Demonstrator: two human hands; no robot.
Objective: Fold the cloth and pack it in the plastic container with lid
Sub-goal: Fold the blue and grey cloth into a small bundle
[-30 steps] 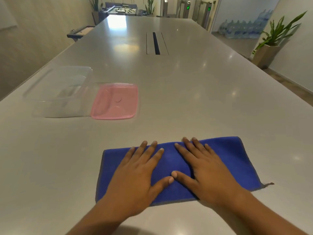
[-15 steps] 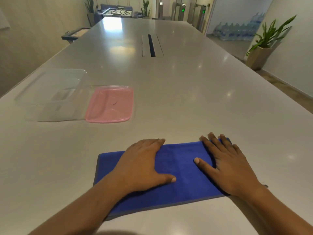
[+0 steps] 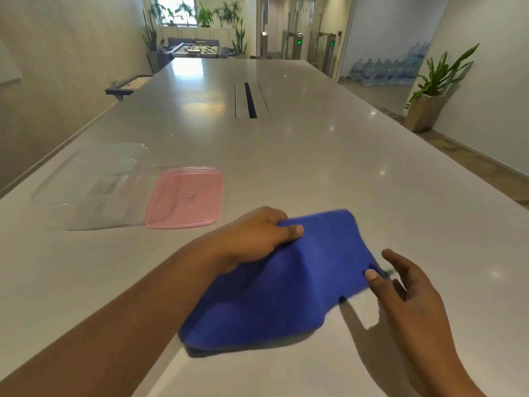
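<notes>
bright, even indoor light | ceiling glare on table (image 3: 286, 156) | cloth (image 3: 286, 282) motion-blurred | wide-angle edge bending

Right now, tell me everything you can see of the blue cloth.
The blue cloth is a plain, deep blue, soft fabric with a darker edge along its near end. It is folded over and partly lifted off the grey table, sagging between the hands, its near end on the tabletop. The left hand pinches its far left edge, thumb on top; the right hand touches its right edge, fingers spread. It lies outside the clear container.
</notes>
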